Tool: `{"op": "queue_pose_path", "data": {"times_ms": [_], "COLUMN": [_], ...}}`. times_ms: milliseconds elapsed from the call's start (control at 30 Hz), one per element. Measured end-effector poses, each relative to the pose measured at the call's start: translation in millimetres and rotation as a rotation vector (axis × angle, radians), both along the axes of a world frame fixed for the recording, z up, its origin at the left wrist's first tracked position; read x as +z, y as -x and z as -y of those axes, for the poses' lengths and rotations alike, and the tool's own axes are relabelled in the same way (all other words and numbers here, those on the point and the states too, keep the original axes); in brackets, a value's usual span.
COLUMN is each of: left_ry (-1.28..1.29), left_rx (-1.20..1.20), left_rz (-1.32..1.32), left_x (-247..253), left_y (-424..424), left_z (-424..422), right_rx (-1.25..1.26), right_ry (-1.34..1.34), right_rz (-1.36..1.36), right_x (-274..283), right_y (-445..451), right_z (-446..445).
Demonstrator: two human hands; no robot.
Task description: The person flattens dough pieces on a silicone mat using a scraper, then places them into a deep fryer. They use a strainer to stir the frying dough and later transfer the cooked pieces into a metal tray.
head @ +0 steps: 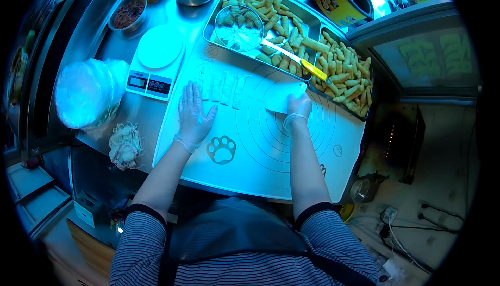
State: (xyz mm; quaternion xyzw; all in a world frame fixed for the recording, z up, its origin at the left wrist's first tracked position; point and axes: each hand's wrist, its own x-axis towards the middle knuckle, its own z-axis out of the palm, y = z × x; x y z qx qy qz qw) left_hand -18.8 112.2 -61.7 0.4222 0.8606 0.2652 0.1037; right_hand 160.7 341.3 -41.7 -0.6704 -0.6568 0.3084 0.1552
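Note:
My left hand (pixel 194 116), in a clear disposable glove, lies flat at the left part of a pale printed pastry mat (pixel 261 169). Its thumb is spread from the fingers and nothing is held. Just right of the fingertips, several pale dough strips (pixel 227 89) lie side by side. My right hand (pixel 300 108), gloved too, grips a white dough scraper (pixel 283 96) by its right end. The scraper's blade points left over the mat's printed circles, apart from the strips. Whether it touches the mat, I cannot tell.
Two metal trays of fried dough sticks (pixel 345 75) stand behind the mat. A wire skimmer (pixel 291 53) with a yellow handle rests across them. Leftward are a kitchen scale (pixel 150 71), a plastic-wrapped bundle (pixel 90 92), a crumpled cloth (pixel 125 145) and a filling bowl (pixel 128 14).

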Motion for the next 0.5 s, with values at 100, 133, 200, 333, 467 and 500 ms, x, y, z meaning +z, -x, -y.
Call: {"op": "queue_pose_path", "data": {"times_ms": [100, 133, 200, 333, 467, 500], "left_ry": [-0.036, -0.047, -0.015, -0.028, -0.018, -0.019], "left_rx": [0.013, 0.015, 0.009, -0.008, 0.003, 0.005], "left_rz": [0.021, 0.033, 0.046, 0.076, 0.053, 0.045], "left_x": [1.1, 1.7, 0.2, 1.6, -5.1, -6.5], "left_y": [-1.3, -1.5, -0.9, 4.5, 8.3, 8.8], "left_z": [-0.5, -0.9, 0.0, -0.4, 1.0, 0.6], "right_rx": [0.125, 0.199, 0.334, 0.588, 0.637, 0.572], "right_ry": [0.02, 0.023, 0.042, -0.084, -0.168, -0.151], "right_rz": [0.082, 0.072, 0.098, 0.251, 0.213, 0.123], "right_x": [0.3, -6.0, -7.7, 16.3, 62.8, 61.4], "right_y": [13.9, 16.3, 27.4, 61.1, 49.5, 35.5], "right_z": [3.1, 4.2, 6.6, 22.2, 62.9, 66.6]}}
